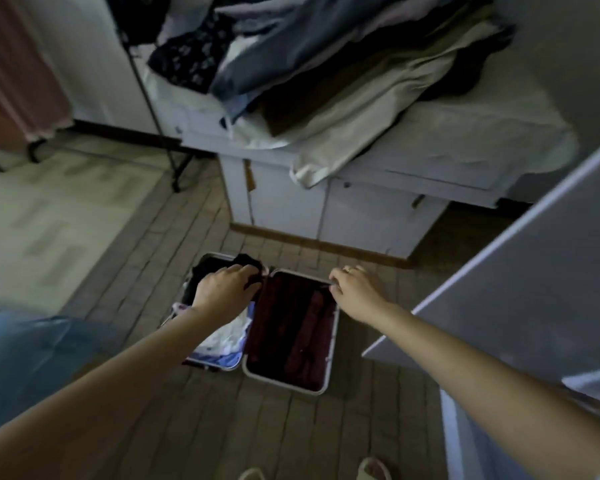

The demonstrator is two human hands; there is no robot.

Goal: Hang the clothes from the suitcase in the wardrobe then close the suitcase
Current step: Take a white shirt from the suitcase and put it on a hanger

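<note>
Lying fully open on the tiled floor, the white-rimmed hard-shell suitcase (288,384) is spread flat so both halves can be reached from above. Its maroon-lined right half (291,327) appears empty, while light folded clothes (224,336) are kept in the left half. A crumpled black garment (210,270) at the far end is gripped by the curled left hand (224,291), presumably for lifting out. The far rim is touched by the right hand (355,292); whether anything is pinched cannot be told.

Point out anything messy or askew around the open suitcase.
A heap of clothes sprawls over the white cabinet, a pale garment hanging off its front edge. The suitcase looks orderly.
</note>
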